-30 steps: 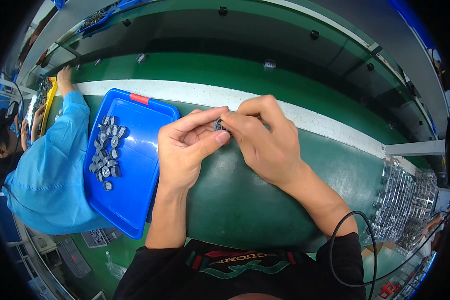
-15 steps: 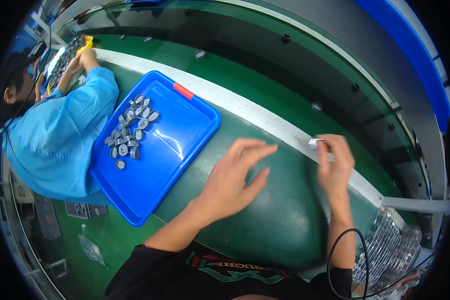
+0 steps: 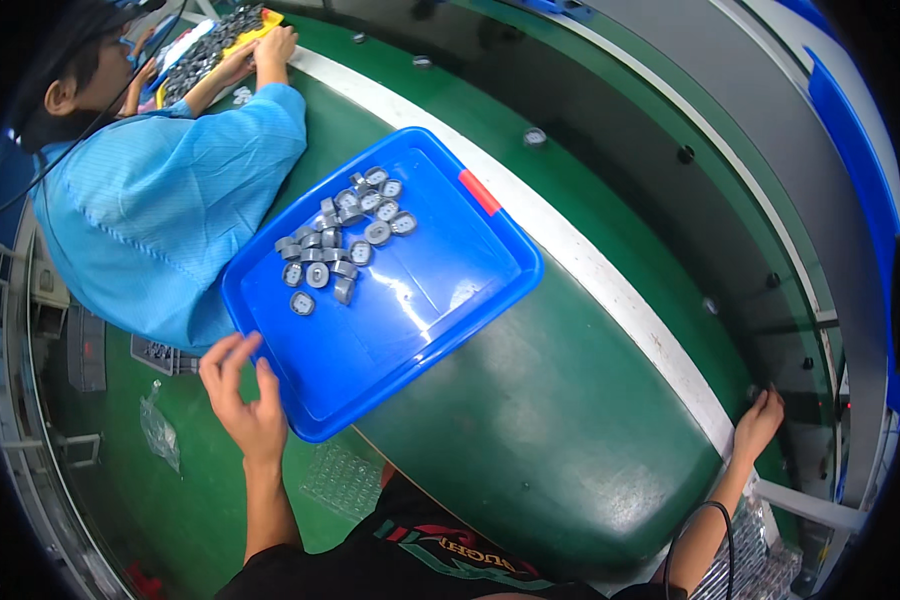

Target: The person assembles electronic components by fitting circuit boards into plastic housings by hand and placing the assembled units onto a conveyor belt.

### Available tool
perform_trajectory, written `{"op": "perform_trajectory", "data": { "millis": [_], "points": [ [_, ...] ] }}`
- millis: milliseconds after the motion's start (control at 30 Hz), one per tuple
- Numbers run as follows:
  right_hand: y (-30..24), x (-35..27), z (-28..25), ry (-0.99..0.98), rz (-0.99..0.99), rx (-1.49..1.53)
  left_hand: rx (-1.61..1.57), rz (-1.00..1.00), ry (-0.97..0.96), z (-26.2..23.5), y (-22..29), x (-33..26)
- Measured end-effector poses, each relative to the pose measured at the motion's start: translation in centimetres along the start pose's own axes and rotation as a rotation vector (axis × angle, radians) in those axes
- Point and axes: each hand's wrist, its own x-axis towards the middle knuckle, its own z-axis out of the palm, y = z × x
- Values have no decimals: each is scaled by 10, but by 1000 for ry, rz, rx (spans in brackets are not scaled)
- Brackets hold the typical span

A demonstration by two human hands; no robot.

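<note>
Overhead, a blue tray of small grey parts on a green tabletop, one hand at each end of the scene.

Largest is the curved green tabletop (image 3: 530,440) with a white stripe (image 3: 610,290) along its far side; beyond it runs a dark channel and a blue rail, and the room reads as a factory line. A co-worker's light-blue sleeve (image 3: 170,210) fills the far left. The blue tray (image 3: 440,300) lies near the left edge of the tabletop, overhanging it slightly; it looks like stiff, light plastic, best taken by its raised rim. The left hand (image 3: 242,400) hovers just beside the tray's near-left rim, its grip wide and holding nothing. The right hand (image 3: 758,425) rests on the far right, at the stripe's end; whether its grip holds anything cannot be told. The grey parts (image 3: 338,245) cluster in the tray's far-left corner; they seem small, hard and easily scattered.
</note>
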Motion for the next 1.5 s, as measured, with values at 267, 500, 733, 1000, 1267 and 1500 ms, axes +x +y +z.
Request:
{"op": "perform_trajectory", "data": {
  "millis": [267, 500, 733, 1000, 1267, 1500],
  "points": [
    [-187, 38, -2, -182, -53, 93, -769, -836, 168, 23, -21, -33],
    [-319, 85, 13, -440, -61, 13, -838, -896, 0, 25, -18, -31],
    [-471, 104, 32, -489, -288, 128, -899, -981, -53, 15, -24, -24],
    [-494, 131, 76, -476, -431, 492, -1074, -1029, -121, 7, -20, -14],
    [-547, 74, -32, -483, -827, 903, -1026, -958, -144, 12, -17, -23],
    [-467, 14, -95, -371, -914, 928, -805, -709, -114, 17, -6, -27]
  ]
}}
